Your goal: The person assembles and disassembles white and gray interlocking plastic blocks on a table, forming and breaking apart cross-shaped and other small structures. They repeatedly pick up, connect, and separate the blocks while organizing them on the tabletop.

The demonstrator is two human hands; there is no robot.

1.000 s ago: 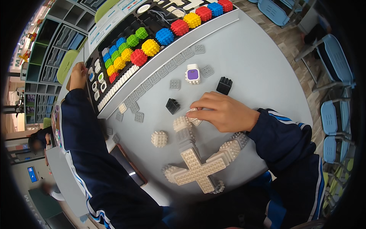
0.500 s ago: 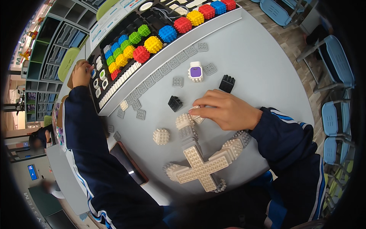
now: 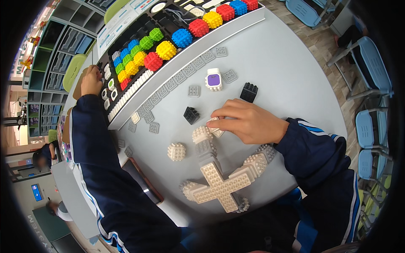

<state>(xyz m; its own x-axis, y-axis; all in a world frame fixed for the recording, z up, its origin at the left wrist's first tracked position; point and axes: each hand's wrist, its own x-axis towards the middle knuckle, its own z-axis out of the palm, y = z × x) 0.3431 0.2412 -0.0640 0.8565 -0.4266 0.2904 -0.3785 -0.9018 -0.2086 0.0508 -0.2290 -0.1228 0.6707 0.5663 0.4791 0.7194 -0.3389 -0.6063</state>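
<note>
Just one pale piece (image 3: 218, 133) in the right hand (image 3: 252, 122), two black blocks (image 3: 249, 92) nearby

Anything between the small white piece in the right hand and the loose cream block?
Yes: the pale block row extending forward from the cross plate lies between the small white piece in the right hand and the loose cream block.

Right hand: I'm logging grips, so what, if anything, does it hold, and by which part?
The right hand pinches a small pale piece, thumb across its middle; the grip underneath is hidden.
</note>
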